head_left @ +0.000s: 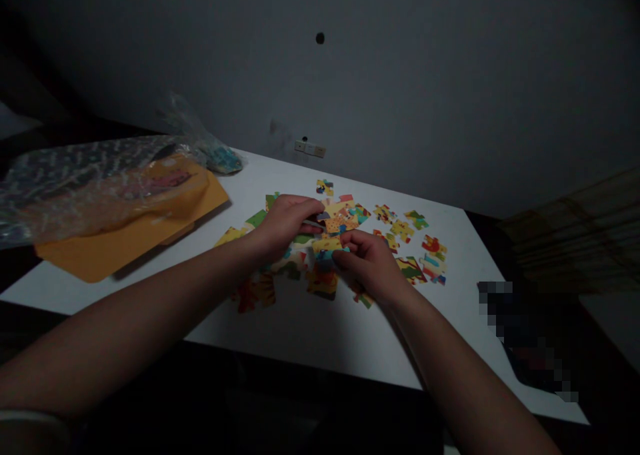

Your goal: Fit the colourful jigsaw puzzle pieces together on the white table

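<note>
My left hand (pixel 286 227) is closed, thumb against fingers, at the left edge of a spotted yellow jigsaw puzzle piece (pixel 341 220). A thin edge shows between those fingertips. Between thumb and fingers of my right hand (pixel 373 261) is a yellow and blue jigsaw puzzle piece (pixel 326 251), just nearer to me than the spotted one. Green and yellow pieces lie partly hidden under and around my left hand. An orange piece (pixel 323 283) and a tiger-striped piece (pixel 265 288) lie on the near side.
Several loose pieces (pixel 401 229) lie to the right on the white table (pixel 350 348). An orange-yellow envelope (pixel 125 251) with bubble wrap (pixel 90 175) covers the left side. Behind it is a clear plastic bag (pixel 223 156). A wall (pixel 425 108) stands behind; a blurred-out dark object (pixel 525 348) is at right.
</note>
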A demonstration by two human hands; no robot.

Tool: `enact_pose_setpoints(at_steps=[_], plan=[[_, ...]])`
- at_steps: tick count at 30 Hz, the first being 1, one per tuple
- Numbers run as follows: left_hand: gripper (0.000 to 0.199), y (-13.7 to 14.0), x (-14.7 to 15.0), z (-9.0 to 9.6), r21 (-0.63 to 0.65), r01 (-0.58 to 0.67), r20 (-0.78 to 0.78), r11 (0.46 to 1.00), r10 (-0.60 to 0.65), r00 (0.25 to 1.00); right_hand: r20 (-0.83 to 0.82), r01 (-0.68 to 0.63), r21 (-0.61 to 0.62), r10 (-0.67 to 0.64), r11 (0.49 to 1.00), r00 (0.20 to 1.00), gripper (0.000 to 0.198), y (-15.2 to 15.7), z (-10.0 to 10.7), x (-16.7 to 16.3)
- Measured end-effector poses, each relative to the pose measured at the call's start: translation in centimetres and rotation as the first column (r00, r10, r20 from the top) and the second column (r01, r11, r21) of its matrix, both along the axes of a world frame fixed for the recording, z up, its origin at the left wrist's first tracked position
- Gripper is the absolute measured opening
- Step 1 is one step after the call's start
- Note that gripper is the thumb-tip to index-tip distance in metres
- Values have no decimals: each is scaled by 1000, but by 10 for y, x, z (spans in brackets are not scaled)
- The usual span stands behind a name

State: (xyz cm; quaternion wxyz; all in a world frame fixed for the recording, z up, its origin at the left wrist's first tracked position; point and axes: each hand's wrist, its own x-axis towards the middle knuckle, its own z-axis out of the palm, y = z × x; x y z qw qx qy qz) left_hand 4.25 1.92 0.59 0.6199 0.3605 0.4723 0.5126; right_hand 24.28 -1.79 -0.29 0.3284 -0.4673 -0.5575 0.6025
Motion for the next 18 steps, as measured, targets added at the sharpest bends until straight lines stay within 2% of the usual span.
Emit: enact_pose_setpoints(at_steps=[4,13,18], plan=[[23,-1,0,0,73,8,-22,997,-7,1000,26,-23,11,23,1000,999,28,0,-1,0],[24,-1,1,0,72,25,-48,997,-21,999,88,-67,55,62,996,994,33,0,-12,2],[26,-2,2,2,78,33,-63,996,-28,998,103,-51,27,48,998,994,35,2,-13,2]])
